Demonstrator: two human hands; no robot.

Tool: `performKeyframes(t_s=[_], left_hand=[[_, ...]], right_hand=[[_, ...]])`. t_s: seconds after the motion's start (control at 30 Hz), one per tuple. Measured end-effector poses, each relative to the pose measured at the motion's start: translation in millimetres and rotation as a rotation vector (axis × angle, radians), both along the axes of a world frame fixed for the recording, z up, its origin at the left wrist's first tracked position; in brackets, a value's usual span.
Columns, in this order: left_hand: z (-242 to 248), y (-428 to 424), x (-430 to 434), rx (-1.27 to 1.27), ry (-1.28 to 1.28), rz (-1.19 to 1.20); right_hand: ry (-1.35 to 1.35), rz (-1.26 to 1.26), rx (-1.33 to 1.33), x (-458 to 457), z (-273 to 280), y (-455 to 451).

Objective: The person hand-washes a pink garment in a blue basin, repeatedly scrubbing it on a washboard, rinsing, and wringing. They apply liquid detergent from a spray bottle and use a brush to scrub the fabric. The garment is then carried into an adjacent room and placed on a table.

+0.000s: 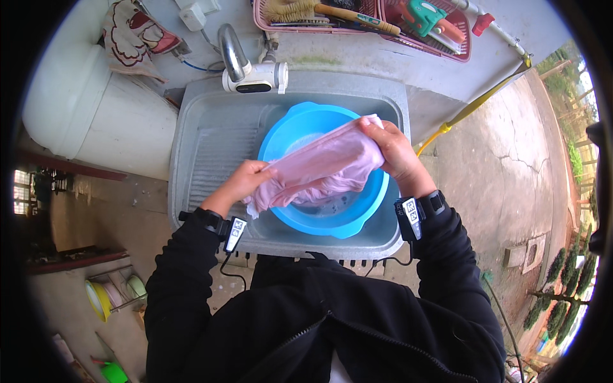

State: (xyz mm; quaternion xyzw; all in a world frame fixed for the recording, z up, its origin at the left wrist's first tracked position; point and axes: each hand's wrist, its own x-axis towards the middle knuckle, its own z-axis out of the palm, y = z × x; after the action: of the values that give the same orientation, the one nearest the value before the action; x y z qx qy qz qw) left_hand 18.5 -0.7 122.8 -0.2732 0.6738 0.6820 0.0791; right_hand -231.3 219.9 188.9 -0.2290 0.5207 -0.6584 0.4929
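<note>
A wet-looking pink cloth garment (pixel 325 163) is stretched between my two hands above a blue plastic basin (pixel 330 228). My left hand (pixel 246 179) grips its lower left end, where a paler bit of fabric dangles. At the upper right, my right hand (pixel 397 153) pinches the other end, thumb on top. Sudsy water (pixel 330 206) shows in the basin below the cloth. The basin stands in the deep bowl of a grey stone-like laundry sink (pixel 179 143), whose ribbed washboard (pixel 218 153) lies to the left. The garment hides part of the basin's inside.
A chrome faucet (pixel 232 52) with a white heater body (pixel 256 79) rises behind the sink. Pink plastic baskets (pixel 311 29) holding brushes hang on the wall. A white barrel-like container (pixel 134 124) stands left; a yellow hose (pixel 431 136) runs down at right. Wrist devices (pixel 411 218) trail cables.
</note>
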Motion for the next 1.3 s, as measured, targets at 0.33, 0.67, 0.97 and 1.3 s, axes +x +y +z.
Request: performKeyframes(t_s=[0.33, 0.67, 0.97, 1.3], left_hand=[[95.5, -33.0, -5.8, -0.377, 0.209, -0.221], [65.2, -24.6, -14.8, -0.11, 0.269, -0.195], [77.5, -27.0, -11.9, -0.167, 0.277, -0.162], [74.0, 16.1, -11.0, 0.03, 0.388, 0.003]], right_hand=[[0.16, -0.203, -0.018, -34.6, 57.6, 31.5], [0.223, -0.325, 0.067, -67.3, 54.6, 60.2], [0.205, -0.287, 0.079, -78.4, 29.1, 68.5], [0.906, 0.223, 0.505, -59.2, -29.9, 45.8]])
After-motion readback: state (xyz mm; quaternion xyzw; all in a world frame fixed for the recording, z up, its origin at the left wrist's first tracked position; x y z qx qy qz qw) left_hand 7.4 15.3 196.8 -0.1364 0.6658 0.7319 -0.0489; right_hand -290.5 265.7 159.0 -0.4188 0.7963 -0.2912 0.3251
